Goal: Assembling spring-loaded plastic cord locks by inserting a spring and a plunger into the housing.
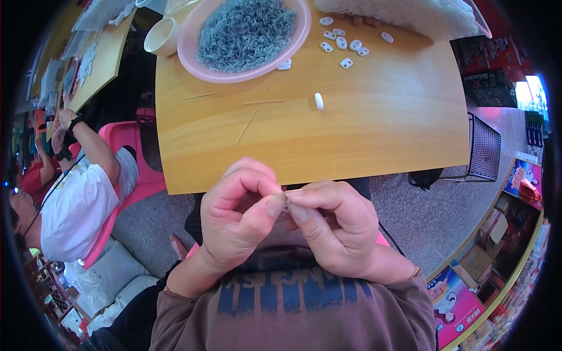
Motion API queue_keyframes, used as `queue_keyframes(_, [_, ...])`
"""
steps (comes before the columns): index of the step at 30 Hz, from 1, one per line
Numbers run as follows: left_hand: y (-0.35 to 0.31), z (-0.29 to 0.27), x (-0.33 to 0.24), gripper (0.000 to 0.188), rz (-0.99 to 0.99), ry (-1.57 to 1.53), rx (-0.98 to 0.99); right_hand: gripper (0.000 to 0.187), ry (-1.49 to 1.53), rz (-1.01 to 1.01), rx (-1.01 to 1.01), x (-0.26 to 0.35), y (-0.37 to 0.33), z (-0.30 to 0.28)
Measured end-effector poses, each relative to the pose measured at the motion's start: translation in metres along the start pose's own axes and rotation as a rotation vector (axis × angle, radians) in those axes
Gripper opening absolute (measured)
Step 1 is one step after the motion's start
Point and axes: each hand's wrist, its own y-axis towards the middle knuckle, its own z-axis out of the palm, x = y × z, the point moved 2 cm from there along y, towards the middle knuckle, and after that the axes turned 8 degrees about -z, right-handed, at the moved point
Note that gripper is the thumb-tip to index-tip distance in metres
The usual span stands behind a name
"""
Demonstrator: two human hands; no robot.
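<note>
My left hand (243, 205) and my right hand (333, 219) meet in front of my chest, just off the table's near edge. Both are closed in a pinch, thumbs against forefingers, with the fingertips touching. Whatever they hold between them is tiny and mostly hidden; a small pale bit shows there. Beyond the hands, a single white oval plastic piece (318, 101) lies on the wooden table (374, 128). Three thin wooden toothpicks (247, 126) are scattered to the left. Several white oval pieces with holes (341, 42) lie farther back.
A pink basin (186, 55) heaped with small clear bluish plastic parts (246, 35) stands at the far left of the table, beside a cream cup (161, 36). A bag of white pieces (410, 14) lies at the back right. A person in a white shirt (79, 205) sits left on a pink chair (140, 158).
</note>
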Motion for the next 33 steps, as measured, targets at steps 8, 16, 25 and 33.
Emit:
queue_keyframes(8, [-0.001, 0.000, 0.004, 0.013, -0.009, -0.203, 0.068, 0.015, 0.168, 0.108, 0.006, 0.002, 0.000, 0.001])
queue_keyframes(16, [-0.001, 0.001, 0.007, 0.018, 0.113, -0.022, 0.058, 0.015, 0.391, 0.188, -0.076, -0.001, 0.002, -0.001])
queue_keyframes(25, [0.001, 0.005, 0.002, 0.015, 0.158, 0.096, 0.019, 0.016, 0.351, 0.261, -0.071, -0.003, 0.002, -0.003])
queue_keyframes(33, [0.005, 0.013, 0.006, 0.012, 0.095, -0.012, -0.012, 0.016, 0.284, 0.277, -0.052, -0.006, 0.003, -0.005])
